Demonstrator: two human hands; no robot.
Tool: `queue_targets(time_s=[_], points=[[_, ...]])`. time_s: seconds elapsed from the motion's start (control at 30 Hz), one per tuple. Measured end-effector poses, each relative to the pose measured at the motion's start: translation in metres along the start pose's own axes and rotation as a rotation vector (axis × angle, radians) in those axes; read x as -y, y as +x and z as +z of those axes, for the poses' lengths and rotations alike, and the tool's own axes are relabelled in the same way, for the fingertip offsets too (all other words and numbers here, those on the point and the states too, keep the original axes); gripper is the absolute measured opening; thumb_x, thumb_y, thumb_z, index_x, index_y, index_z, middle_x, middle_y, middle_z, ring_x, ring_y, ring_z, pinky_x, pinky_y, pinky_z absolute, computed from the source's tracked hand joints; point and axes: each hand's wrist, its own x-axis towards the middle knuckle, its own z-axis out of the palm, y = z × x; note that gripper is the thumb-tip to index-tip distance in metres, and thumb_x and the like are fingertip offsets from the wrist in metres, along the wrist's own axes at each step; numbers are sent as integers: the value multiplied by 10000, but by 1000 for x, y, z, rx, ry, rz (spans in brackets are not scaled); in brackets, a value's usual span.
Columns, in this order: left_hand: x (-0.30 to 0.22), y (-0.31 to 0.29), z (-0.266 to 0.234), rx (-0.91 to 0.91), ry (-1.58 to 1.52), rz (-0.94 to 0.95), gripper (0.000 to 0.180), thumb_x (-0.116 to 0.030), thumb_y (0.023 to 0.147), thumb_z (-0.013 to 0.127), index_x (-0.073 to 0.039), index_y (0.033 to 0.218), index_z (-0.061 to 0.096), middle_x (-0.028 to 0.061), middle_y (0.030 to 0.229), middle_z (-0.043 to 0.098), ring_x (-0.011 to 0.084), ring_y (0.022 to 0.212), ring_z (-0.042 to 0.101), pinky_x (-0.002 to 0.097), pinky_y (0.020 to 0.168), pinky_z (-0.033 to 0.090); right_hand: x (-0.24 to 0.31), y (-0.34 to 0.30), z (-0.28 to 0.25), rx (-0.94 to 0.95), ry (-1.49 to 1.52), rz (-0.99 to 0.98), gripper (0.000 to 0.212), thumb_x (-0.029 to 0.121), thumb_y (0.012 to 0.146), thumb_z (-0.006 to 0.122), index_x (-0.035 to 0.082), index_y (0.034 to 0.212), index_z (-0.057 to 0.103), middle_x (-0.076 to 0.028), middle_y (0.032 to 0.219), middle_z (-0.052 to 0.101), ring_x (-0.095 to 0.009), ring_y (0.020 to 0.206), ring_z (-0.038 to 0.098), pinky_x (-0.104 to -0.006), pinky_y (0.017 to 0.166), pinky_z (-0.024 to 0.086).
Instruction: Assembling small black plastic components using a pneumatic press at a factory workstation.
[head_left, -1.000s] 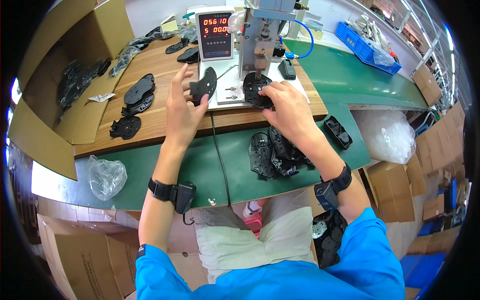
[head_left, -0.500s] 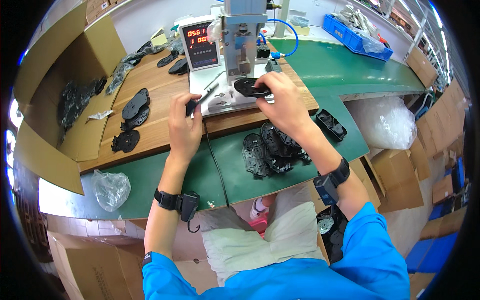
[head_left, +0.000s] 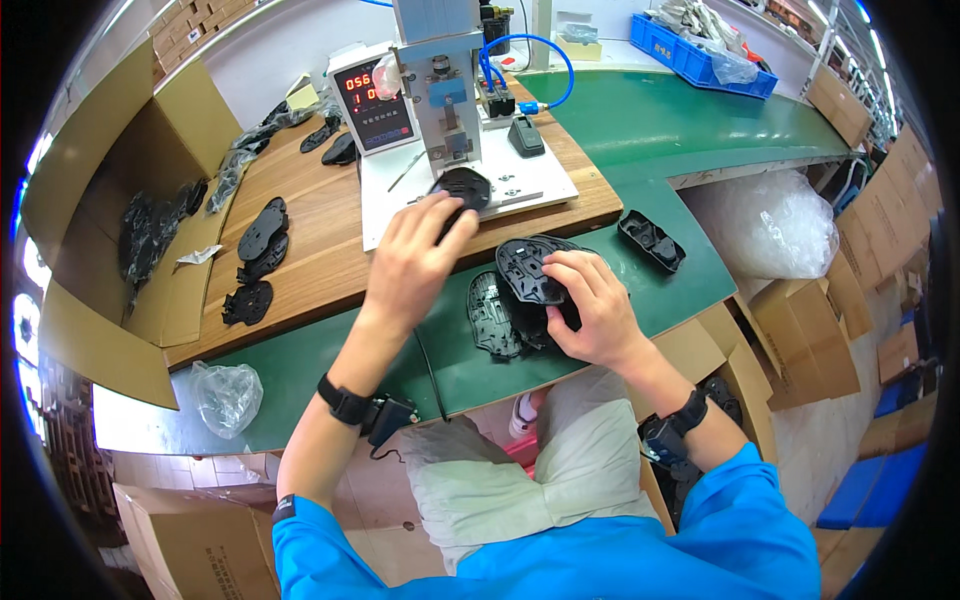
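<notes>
My left hand (head_left: 412,262) grips a rounded black plastic shell part (head_left: 468,187), held in front of the bench press (head_left: 445,110) and over its white base plate (head_left: 385,200). Its fingers cover the near side of the part. Above the green tabletop, my right hand (head_left: 592,312) has its thumb and fingers closed on a black molded shell (head_left: 528,268), shaped like a computer-mouse housing. That shell is at the top of a small pile, where another ribbed shell (head_left: 492,318) lies to the left. A deeper black shell (head_left: 652,240) rests apart on the right.
A control box (head_left: 372,100) with red digits stands left of the press. Black parts (head_left: 263,230) lie on the wooden board beside an open carton (head_left: 185,120). A plastic bag (head_left: 227,398) sits front left. A blue crate (head_left: 700,60) is at the back right.
My right hand has come down from the press to the pile and grips a shell there. My left hand has moved right, bringing a black part in front of the press. The view has shifted slightly.
</notes>
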Motion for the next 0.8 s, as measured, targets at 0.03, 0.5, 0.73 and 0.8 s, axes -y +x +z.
queue_targets(time_s=[0.03, 0.5, 0.73, 0.8], points=[[-4, 4, 6, 34, 24, 12, 363, -29, 842, 664, -78, 1197, 718, 106, 1221, 717, 310, 1192, 688, 438, 1012, 554, 0, 0, 0, 0, 4, -4, 511, 73, 760, 746, 16, 1254, 632, -160, 1292, 656, -382, 1196, 623, -489, 1042, 515], [-10, 19, 33, 85, 26, -194, 432, -156, 859, 821, -47, 1256, 690, 124, 1133, 746, 310, 1035, 712, 428, 932, 548, 0, -3, -11, -79, -131, 0, 368, 227, 858, 661, 40, 1171, 715, -113, 1227, 698, -311, 1134, 626, -496, 1081, 413], [-7, 16, 22, 134, 65, -194, 644, 24, 810, 746, -38, 1433, 597, 136, 1086, 729, 309, 1034, 695, 416, 1031, 530, 19, 73, -15, -42, -42, 1, 420, 78, 825, 721, 12, 1237, 668, -141, 1258, 670, -344, 1172, 624, -449, 1023, 469], [-4, 14, 25, 112, -18, -222, 755, 104, 781, 662, -42, 1512, 544, 155, 1072, 715, 330, 1039, 687, 430, 1066, 529, 14, 93, -6, 19, -35, -29, 484, 48, 808, 738, 7, 1281, 644, -147, 1278, 661, -352, 1192, 619, -441, 1018, 481]])
